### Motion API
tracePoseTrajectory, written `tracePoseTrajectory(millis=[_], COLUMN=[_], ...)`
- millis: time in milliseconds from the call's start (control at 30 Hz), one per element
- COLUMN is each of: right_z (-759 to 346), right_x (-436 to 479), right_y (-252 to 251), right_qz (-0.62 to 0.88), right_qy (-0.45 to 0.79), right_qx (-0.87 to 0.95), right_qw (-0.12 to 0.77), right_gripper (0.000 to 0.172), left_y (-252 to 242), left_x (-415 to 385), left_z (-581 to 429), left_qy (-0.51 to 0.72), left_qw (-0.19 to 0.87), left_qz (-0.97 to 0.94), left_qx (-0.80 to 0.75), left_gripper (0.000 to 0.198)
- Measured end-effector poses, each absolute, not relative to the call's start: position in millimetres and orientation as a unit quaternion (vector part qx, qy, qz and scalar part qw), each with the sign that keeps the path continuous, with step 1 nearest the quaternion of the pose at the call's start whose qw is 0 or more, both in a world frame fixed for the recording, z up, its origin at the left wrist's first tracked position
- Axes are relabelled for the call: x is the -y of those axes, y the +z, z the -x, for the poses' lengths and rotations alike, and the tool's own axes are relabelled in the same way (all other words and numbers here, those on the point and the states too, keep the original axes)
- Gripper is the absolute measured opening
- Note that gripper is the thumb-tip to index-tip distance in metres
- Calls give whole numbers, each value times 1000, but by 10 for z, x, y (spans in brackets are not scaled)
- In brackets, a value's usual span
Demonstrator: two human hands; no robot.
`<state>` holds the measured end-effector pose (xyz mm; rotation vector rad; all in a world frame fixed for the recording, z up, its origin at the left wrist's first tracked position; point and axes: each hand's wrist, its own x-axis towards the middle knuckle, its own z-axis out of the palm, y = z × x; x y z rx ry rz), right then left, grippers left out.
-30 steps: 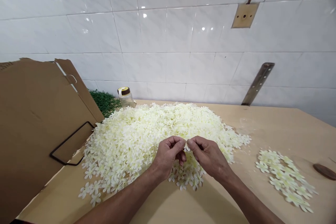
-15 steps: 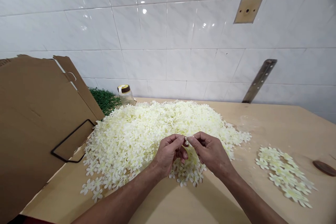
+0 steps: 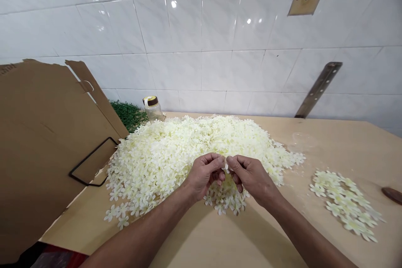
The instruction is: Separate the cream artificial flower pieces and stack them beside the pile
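Observation:
My left hand (image 3: 204,176) and my right hand (image 3: 253,176) meet fingertip to fingertip over the front of a big heap of artificial flowers (image 3: 176,150). Between the pinched thumbs and fingers shows a small white piece, seemingly one artificial flower (image 3: 226,166), mostly covered by the fingertips. Both hands are closed in a pinch. The heaped blossoms are white with pale yellow-green centres. Off to the right, a smaller flat group of the same flowers (image 3: 345,203) lies on the wooden table (image 3: 226,238).
A cardboard box (image 3: 47,142) stands at the left with a black wire frame (image 3: 89,155) against it. Behind the heap are a lidded clear bottle (image 3: 153,111) and green artificial foliage (image 3: 128,115). A metal bracket (image 3: 318,90) leans at the tiled wall; a brown oval object (image 3: 392,194) lies far right.
The camera view has shifted slightly, so the scene sits a little higher and further right. Both hands stay pinched together, and a bit more of the white piece shows between them.

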<state>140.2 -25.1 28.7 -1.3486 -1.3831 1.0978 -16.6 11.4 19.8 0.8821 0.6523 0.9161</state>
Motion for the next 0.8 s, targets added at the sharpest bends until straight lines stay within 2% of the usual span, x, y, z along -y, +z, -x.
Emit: tracePoseTrajectory(millis=[133,433,800], right_z=[-1431,-1497,-1595], right_x=[257,261,230], right_y=[310,335,369], right_qz=[493,499,468], right_qy=[498,487,513], right_qx=[544,553,504], right_qw=[461,457,513], right_gripper=[42,41,33], left_y=[217,223,231], left_x=[-132,-215,-214], left_z=[182,253,247], left_qy=[433,451,442], left_qw=[758,757,754], left_qz=[-396,-369,-374], left_qx=[-287,-296,-311], left_gripper=[32,26,32])
